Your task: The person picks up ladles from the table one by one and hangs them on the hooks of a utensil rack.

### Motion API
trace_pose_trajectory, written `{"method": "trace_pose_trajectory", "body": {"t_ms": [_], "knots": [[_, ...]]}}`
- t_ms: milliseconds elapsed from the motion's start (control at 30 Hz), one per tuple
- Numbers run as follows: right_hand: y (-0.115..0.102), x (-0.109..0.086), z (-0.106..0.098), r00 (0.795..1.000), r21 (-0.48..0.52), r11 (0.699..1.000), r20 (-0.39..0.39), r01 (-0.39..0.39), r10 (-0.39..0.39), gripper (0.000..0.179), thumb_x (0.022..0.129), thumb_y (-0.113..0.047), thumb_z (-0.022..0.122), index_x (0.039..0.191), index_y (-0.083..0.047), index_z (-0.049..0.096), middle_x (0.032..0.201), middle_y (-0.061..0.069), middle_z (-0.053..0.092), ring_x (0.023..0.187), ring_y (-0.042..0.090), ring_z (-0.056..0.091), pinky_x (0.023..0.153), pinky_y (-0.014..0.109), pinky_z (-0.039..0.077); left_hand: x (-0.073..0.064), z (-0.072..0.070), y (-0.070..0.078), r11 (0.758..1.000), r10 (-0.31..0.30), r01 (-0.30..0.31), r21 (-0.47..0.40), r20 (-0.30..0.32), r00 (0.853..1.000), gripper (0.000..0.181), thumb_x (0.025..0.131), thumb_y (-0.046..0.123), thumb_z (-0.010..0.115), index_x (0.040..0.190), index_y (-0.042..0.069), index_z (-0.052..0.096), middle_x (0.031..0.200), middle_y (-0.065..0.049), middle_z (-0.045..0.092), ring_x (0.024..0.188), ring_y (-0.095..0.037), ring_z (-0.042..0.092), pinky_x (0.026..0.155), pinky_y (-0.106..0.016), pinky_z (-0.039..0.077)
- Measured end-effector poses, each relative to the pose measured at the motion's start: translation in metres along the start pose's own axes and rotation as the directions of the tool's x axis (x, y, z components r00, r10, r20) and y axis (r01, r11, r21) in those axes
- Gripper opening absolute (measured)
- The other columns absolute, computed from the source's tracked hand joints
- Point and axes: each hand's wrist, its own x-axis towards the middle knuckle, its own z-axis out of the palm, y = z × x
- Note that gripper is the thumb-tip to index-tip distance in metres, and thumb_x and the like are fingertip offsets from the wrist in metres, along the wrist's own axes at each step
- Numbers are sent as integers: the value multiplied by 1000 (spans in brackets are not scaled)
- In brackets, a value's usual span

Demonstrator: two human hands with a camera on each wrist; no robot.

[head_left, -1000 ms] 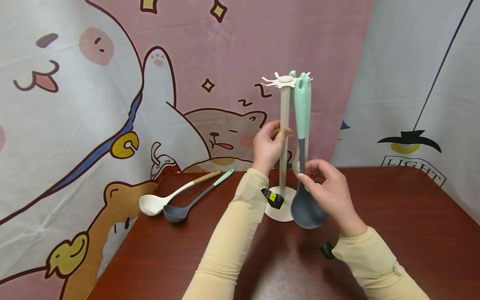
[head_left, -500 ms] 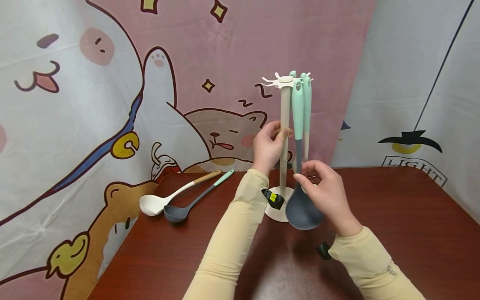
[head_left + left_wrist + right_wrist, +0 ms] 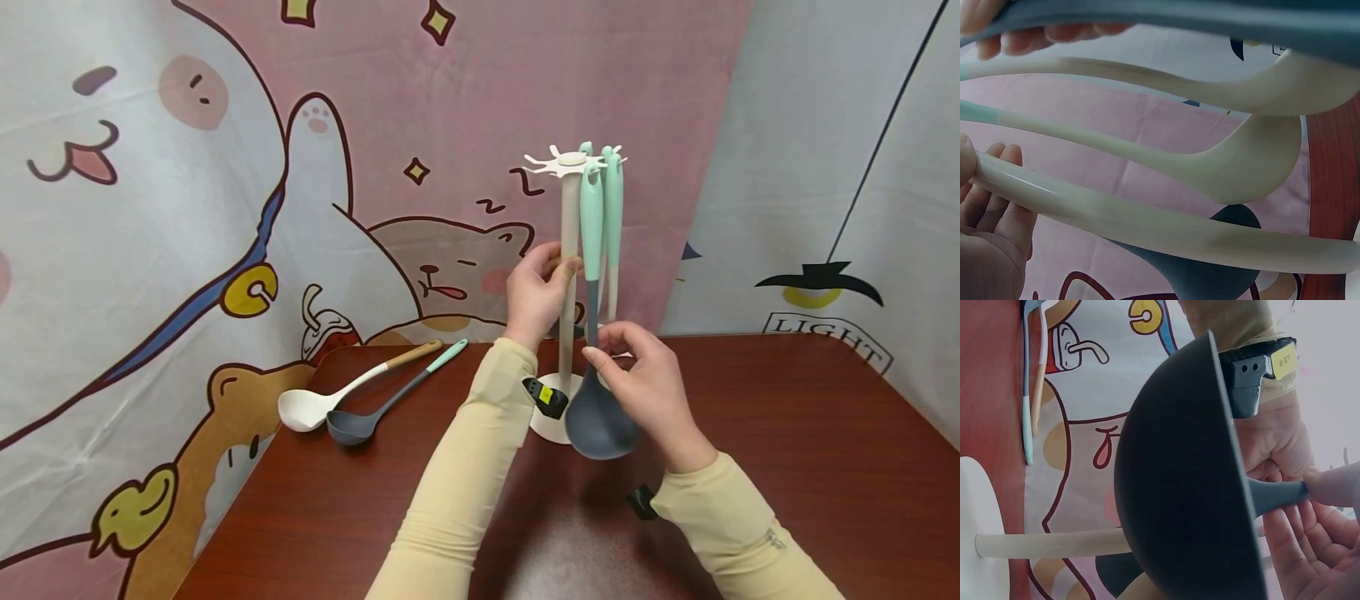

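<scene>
Head view leaves unclear whether the grey ladle's [image 3: 600, 425] handle hole sits on a hook of the rack [image 3: 570, 217]; in the right wrist view its bowl is cut off and hides part of the post. Worktop [image 3: 810, 433] stretches right of the hands; a white ladle [image 3: 303, 410] lies by the left edge. The grey ladle stands nearly upright, mint handle up, bowl down, just right of the post. The right hand's [image 3: 648, 375] grip pinches its neck; the left hand's [image 3: 536, 292] grip clasps the post.

Glossy reddish-brown wood-grain desk [image 3: 795, 450] — behind it, lightly creased pink-and-white cartoon-animal fabric backdrop [image 3: 600, 75] — pale glare [image 3: 562, 575] on desk's near part.
</scene>
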Motion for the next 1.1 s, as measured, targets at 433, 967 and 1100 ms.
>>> {"method": "trace_pose_trajectory", "body": {"t_ms": [433, 967, 1100], "knots": [[0, 1, 2, 1000, -46, 999, 30, 4, -3, 16, 87, -2, 75, 100, 0, 67, 90, 9, 67, 80, 17, 62, 69, 10, 46, 0, -1, -1, 1000, -2, 2, -3, 4, 1000, 21, 96, 16, 68, 115, 5, 69, 97, -5, 74, 83, -8, 67, 76, -25, 53], [11, -2, -11, 991, -2, 992, 47, 123, -123, 28, 93, -2, 68, 121, -2, 66, 113, 9, 69, 101, 11, 62, 89, 15, 43, 1, 0, 0, 1000, -9, 9, 0, 12, 1000, 21, 96, 16, 68, 114, 6, 69, 99, -5, 74, 85, -9, 67, 75, -25, 53], [16, -2, -16, 982, -6, 983, 45, 182, -181, 39, 90, 1, 70, 128, -6, 65, 124, 8, 65, 116, 20, 56, 98, 18, 39, 2, -1, 0, 1000, -14, 14, 2, 14, 1000, 22, 96, 17, 68, 115, 6, 69, 99, -4, 74, 85, -9, 67, 75, -26, 54]]}}
